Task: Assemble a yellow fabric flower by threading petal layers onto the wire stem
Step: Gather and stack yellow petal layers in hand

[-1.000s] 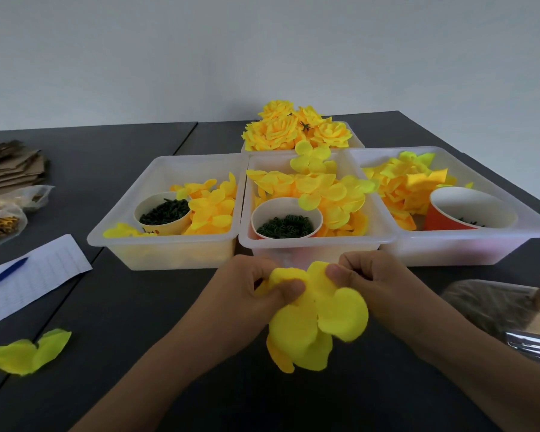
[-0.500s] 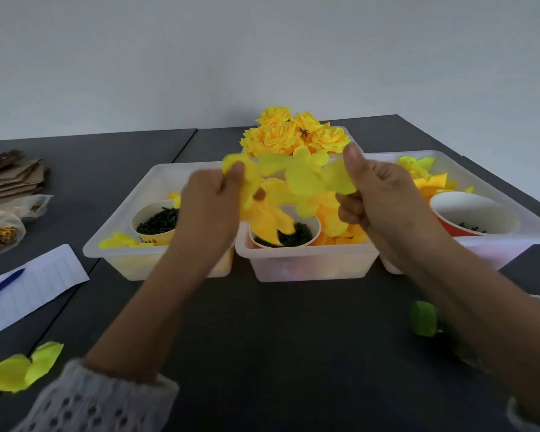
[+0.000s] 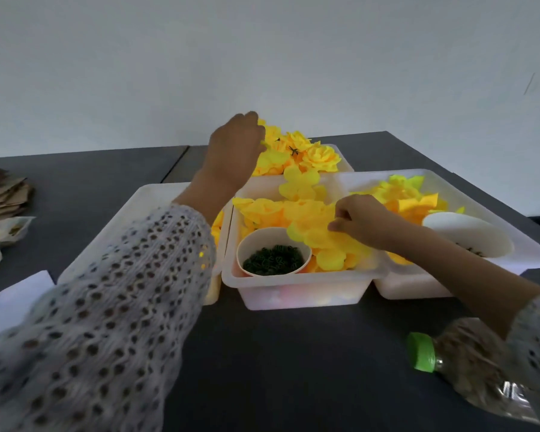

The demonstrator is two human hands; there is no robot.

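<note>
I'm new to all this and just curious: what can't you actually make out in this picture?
- Left hand: its fingertips are hidden behind its own back, so whether it holds anything at the finished flowers is unclear.
- Left bin: the knit sleeve covers its contents.
- Right cup: contents too small to identify.
- Bottle: partly covered by the right arm.
- Wire stem: not visible.

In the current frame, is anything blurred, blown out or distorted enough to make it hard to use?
Head view: the left sleeve near the lens is soft with motion blur; the left hand is slightly smeared. The yellow petals are oversaturated and lose edge detail. The wide-angle lens bends the table edge. The bottle at the corner is soft.
</note>
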